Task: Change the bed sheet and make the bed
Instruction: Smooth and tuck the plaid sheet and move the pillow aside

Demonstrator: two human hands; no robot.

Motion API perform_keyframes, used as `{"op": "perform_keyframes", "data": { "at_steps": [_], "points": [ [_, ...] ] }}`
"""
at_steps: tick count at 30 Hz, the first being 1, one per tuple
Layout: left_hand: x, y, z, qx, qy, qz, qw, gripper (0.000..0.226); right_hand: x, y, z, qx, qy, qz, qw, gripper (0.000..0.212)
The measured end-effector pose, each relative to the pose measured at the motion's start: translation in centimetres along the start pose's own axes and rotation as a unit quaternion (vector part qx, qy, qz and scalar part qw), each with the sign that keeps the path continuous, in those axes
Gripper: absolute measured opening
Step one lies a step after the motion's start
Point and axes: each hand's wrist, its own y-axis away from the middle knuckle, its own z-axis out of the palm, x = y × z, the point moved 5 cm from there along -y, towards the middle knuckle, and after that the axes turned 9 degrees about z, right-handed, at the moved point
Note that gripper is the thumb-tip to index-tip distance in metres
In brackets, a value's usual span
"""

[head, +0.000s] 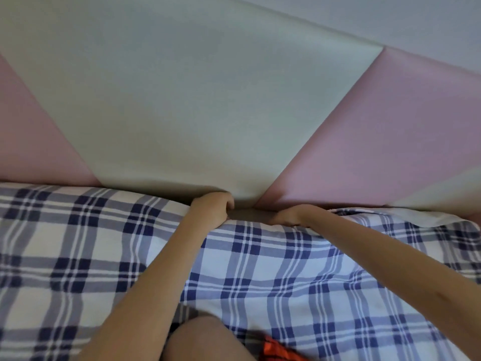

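Sheet (260,256), plaid, lies spread; its far edge meets the headboard (182,113). My left hand (212,208) curls round that edge; of the right hand (286,217) just beside it, I cannot tell the finger state. Best done: pull taut with 2 hands, then push the edge down the gap (248,212).

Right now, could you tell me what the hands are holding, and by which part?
The left hand and right hand both grip the plaid sheet by its top edge, at the headboard.

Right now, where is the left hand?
In the head view, the left hand grips the plaid sheet at its top edge, against the cream headboard panel, just left of the right hand.
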Motion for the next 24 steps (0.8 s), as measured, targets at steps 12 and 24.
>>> {"op": "perform_keyframes", "data": {
  "at_steps": [12,24],
  "points": [
    [1.5,1.9,1.8,-0.017,-0.087,0.026,0.996,0.073,-3.4,-1.2,-0.7,0.221,0.213,-0.092,0.947,0.03],
    [-0.4,-0.8,1.6,-0.014,0.023,-0.024,0.999,0.059,0.9,-0.7,-1.1,0.113,0.231,-0.128,0.958,0.098]
  ]
}}
